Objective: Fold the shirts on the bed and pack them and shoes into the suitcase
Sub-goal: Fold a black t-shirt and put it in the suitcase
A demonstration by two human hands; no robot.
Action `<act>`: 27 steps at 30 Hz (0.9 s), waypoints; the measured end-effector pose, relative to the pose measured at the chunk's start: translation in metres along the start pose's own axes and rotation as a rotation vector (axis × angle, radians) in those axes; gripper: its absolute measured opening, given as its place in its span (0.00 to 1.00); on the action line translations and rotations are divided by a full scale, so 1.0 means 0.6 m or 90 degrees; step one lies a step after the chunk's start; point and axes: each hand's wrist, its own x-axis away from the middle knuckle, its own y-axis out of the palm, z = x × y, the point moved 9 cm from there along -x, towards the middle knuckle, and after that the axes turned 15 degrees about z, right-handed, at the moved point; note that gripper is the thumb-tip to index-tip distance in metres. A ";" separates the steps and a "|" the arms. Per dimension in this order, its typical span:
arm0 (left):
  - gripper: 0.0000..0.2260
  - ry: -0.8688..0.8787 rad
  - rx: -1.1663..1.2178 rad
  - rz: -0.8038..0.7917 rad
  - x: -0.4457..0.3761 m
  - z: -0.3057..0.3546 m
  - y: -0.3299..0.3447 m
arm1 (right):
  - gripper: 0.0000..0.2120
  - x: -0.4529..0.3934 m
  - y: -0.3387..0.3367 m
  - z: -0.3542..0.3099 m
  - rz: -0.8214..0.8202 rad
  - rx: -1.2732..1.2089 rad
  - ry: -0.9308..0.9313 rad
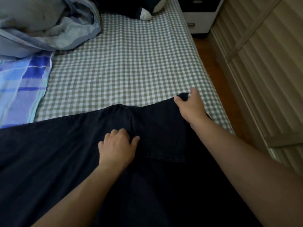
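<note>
I'm mid-fold on the dark shirt [65,153], spread across the bed [131,63]. My right hand [190,105] pinches its far corner; my left hand [117,145] presses flat, fingers relaxed. Next, that corner needs carrying over, past my left fingers.

Left hand [117,145] palm-down with curled fingers; right hand [191,104] outstretched, pinching.

The bed [127,63] has a green-and-white checked sheet. On it lie a dark shirt [57,153] spread across the near end, a blue striped cloth [24,82] at the left, a crumpled grey-blue quilt [45,25] at the far left, and a dark plush toy [137,7] at the far end.
</note>
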 end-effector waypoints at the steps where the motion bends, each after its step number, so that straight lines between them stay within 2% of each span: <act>1: 0.16 -0.006 0.036 0.018 -0.008 0.003 -0.006 | 0.33 -0.014 0.006 -0.008 -0.007 0.005 0.000; 4: 0.16 0.080 0.082 0.094 -0.065 0.016 -0.016 | 0.19 -0.057 0.004 -0.021 0.038 0.036 -0.022; 6: 0.20 0.163 0.028 0.037 -0.113 0.020 0.008 | 0.09 -0.080 -0.005 -0.018 0.090 0.017 -0.012; 9: 0.16 0.166 -0.049 0.032 -0.162 0.002 0.030 | 0.11 -0.101 0.000 0.000 0.096 0.000 0.010; 12: 0.11 0.100 -0.006 0.059 -0.198 -0.003 0.025 | 0.08 -0.107 0.007 0.008 0.108 0.023 -0.007; 15: 0.10 0.125 -0.017 0.066 -0.210 0.012 0.017 | 0.04 -0.105 0.004 -0.002 0.138 0.085 -0.062; 17: 0.12 0.181 -0.014 0.056 -0.197 0.022 0.015 | 0.05 -0.106 0.006 -0.002 0.133 0.088 -0.068; 19: 0.16 0.302 -0.014 0.074 -0.175 0.041 0.010 | 0.06 -0.108 0.010 0.005 0.118 0.071 -0.056; 21: 0.14 0.410 -0.001 0.107 -0.165 0.056 0.006 | 0.05 -0.111 0.013 0.013 0.114 0.058 -0.042; 22: 0.12 0.405 0.031 0.127 -0.174 0.057 0.000 | 0.04 -0.112 0.014 0.015 0.118 0.056 -0.039; 25: 0.12 0.205 0.130 0.122 -0.226 0.042 -0.001 | 0.04 -0.110 0.012 0.010 0.146 0.069 -0.072; 27: 0.11 0.170 0.116 0.114 -0.233 0.048 0.001 | 0.04 -0.106 0.012 0.002 0.158 0.099 -0.106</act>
